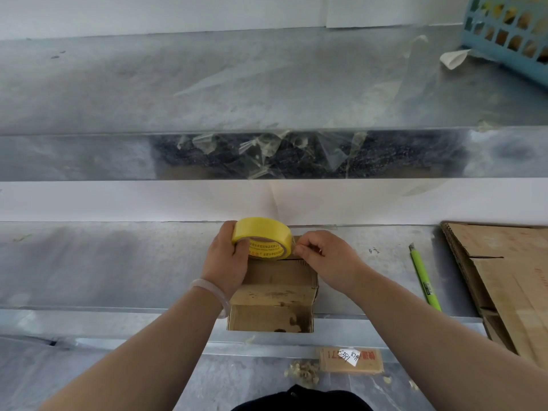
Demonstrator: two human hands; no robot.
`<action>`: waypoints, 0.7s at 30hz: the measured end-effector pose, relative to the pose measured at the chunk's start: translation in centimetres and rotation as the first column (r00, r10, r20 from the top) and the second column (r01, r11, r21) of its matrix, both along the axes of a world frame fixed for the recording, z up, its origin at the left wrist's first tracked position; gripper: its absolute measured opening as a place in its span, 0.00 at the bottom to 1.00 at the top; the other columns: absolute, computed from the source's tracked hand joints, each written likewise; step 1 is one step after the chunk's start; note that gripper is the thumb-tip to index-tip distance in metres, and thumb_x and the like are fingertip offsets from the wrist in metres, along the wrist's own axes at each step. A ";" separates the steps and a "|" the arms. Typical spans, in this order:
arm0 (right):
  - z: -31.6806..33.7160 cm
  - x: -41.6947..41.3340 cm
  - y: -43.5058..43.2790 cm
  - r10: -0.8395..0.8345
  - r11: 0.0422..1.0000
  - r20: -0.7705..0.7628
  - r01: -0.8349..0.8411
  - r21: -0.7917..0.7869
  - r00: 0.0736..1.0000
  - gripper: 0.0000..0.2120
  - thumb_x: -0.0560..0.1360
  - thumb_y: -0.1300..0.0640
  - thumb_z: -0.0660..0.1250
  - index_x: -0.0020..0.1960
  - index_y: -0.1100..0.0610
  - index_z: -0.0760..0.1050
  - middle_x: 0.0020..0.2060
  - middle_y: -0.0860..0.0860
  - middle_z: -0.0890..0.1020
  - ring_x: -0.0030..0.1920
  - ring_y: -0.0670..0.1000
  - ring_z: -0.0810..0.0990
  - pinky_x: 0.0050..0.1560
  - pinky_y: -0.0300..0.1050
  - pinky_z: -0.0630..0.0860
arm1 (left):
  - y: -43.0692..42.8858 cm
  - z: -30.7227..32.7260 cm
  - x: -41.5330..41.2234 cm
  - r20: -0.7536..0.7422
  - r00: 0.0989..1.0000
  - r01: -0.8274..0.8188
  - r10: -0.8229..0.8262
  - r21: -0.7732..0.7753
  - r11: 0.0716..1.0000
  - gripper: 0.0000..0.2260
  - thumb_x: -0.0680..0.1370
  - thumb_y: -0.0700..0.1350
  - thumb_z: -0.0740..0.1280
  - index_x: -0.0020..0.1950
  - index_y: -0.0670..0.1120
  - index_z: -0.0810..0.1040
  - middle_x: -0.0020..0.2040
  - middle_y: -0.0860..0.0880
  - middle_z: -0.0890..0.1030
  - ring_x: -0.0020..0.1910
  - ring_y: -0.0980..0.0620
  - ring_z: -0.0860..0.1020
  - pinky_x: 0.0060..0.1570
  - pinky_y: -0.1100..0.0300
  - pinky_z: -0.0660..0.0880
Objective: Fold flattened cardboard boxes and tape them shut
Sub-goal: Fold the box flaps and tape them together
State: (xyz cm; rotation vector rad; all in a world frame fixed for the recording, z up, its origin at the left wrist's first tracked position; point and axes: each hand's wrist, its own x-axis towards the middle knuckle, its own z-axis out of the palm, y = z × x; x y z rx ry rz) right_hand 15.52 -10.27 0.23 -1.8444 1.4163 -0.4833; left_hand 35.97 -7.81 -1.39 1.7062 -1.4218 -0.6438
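Note:
A small folded cardboard box [275, 295] stands at the front edge of the metal table [103, 262], its near side overhanging the edge. My left hand [226, 259] grips a yellow tape roll [262, 237] held over the far end of the box. My right hand [323, 256] pinches the tape's loose end at the roll's right side, fingertips touching the roll. A pale bracelet is on my left wrist.
A green utility knife [424, 281] lies to the right of the box. Flattened cardboard sheets [504, 280] are stacked at the far right. A blue plastic basket [510, 34] sits on the upper shelf at top right. Stray tape strips [267, 149] cling to the shelf edge.

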 end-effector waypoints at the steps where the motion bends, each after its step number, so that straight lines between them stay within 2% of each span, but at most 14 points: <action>1: 0.0 0.0 0.0 0.001 1.000 -0.006 -0.001 -0.008 1.000 0.12 0.79 0.53 0.65 0.37 0.45 0.73 0.34 0.47 0.75 0.35 0.44 0.71 0.36 0.38 0.67 | 0.0 0.0 0.0 0.003 1.000 0.000 0.000 0.003 1.000 0.06 0.80 0.39 0.60 0.53 0.48 0.70 0.45 0.46 0.77 0.44 0.46 0.74 0.43 0.55 0.70; 4: -0.2 0.3 0.0 -0.005 1.000 -0.011 0.004 -0.030 1.000 0.13 0.79 0.53 0.65 0.35 0.46 0.73 0.32 0.46 0.74 0.34 0.44 0.71 0.35 0.39 0.67 | -0.1 -0.1 0.0 0.022 1.000 0.006 -0.006 0.008 1.000 0.05 0.80 0.39 0.59 0.54 0.48 0.70 0.45 0.47 0.77 0.44 0.47 0.74 0.43 0.55 0.70; 7: -0.6 0.4 0.1 -0.033 0.998 -0.026 0.031 -0.051 0.999 0.13 0.78 0.54 0.65 0.34 0.49 0.74 0.32 0.49 0.77 0.36 0.48 0.74 0.37 0.44 0.71 | 0.0 0.0 0.0 0.058 0.998 0.028 -0.028 0.008 1.000 0.05 0.78 0.41 0.60 0.52 0.49 0.70 0.43 0.50 0.76 0.42 0.49 0.74 0.38 0.57 0.67; 11: -0.8 -0.1 0.4 -0.085 0.995 -0.010 0.085 -0.053 0.996 0.09 0.77 0.53 0.66 0.39 0.52 0.80 0.35 0.48 0.81 0.39 0.46 0.77 0.38 0.43 0.72 | 0.4 0.4 0.2 0.087 0.994 0.069 -0.072 0.030 0.997 0.10 0.73 0.47 0.59 0.52 0.49 0.73 0.43 0.51 0.77 0.43 0.51 0.74 0.40 0.59 0.67; 14: -0.5 -0.4 0.5 -0.109 0.994 0.008 0.110 -0.024 0.994 0.08 0.77 0.52 0.67 0.42 0.53 0.82 0.39 0.48 0.83 0.42 0.46 0.79 0.42 0.41 0.75 | 0.6 0.4 0.2 0.172 0.978 0.110 -0.114 0.036 0.993 0.10 0.76 0.44 0.61 0.56 0.47 0.72 0.48 0.50 0.76 0.47 0.50 0.73 0.44 0.58 0.67; 17: -0.2 -0.7 0.4 -0.150 0.989 0.043 0.150 -0.002 0.988 0.07 0.77 0.53 0.67 0.42 0.54 0.80 0.40 0.48 0.83 0.42 0.47 0.79 0.39 0.36 0.72 | 0.7 0.5 0.0 0.226 0.965 0.130 -0.134 0.031 0.991 0.10 0.77 0.39 0.63 0.57 0.46 0.70 0.48 0.50 0.74 0.47 0.49 0.71 0.44 0.59 0.65; 19: 0.0 -1.0 0.3 -0.172 0.985 0.088 0.168 0.047 0.981 0.07 0.77 0.54 0.66 0.42 0.54 0.79 0.44 0.43 0.83 0.42 0.43 0.78 0.39 0.35 0.72 | 0.6 0.5 0.1 0.237 0.961 0.136 -0.139 0.029 0.990 0.10 0.77 0.39 0.63 0.57 0.47 0.70 0.48 0.50 0.73 0.47 0.50 0.71 0.41 0.61 0.65; 21: 0.1 -1.4 0.1 -0.196 0.978 0.142 0.182 0.103 0.970 0.07 0.76 0.56 0.66 0.41 0.54 0.79 0.46 0.39 0.83 0.43 0.41 0.80 0.43 0.37 0.76 | 0.6 0.5 0.1 0.248 0.957 0.145 -0.148 0.029 0.989 0.10 0.77 0.38 0.63 0.56 0.48 0.68 0.47 0.50 0.73 0.47 0.50 0.71 0.39 0.65 0.65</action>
